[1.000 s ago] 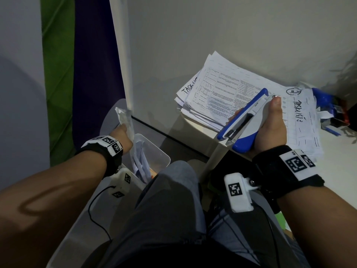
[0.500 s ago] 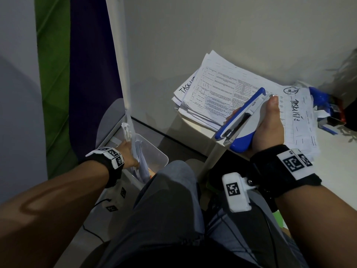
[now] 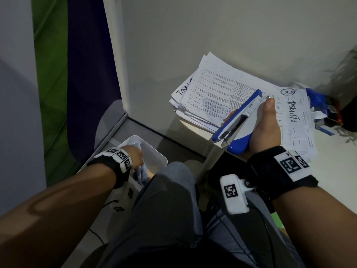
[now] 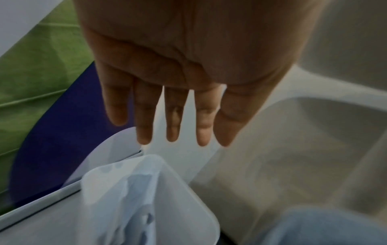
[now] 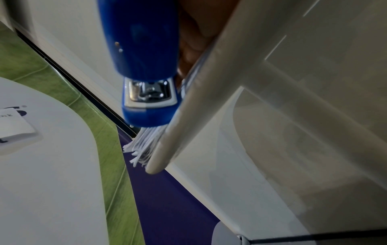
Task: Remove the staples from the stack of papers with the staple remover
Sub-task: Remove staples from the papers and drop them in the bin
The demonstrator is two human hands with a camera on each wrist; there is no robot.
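Blue staple remover (image 3: pixel 238 122) gripped by right hand (image 3: pixel 265 128) | left hand (image 4: pixel 178 82) fingers straight, empty, over bin (image 3: pixel 154 151)

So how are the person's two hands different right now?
The right hand grips a blue and white stapler-like tool, fingers curled round it; the left hand holds nothing, its fingers straight and spread. The right hand is up at the table edge over the stack of papers; the left hand is down low over a white bin that holds crumpled paper. Both wrists wear a black band with printed square markers.
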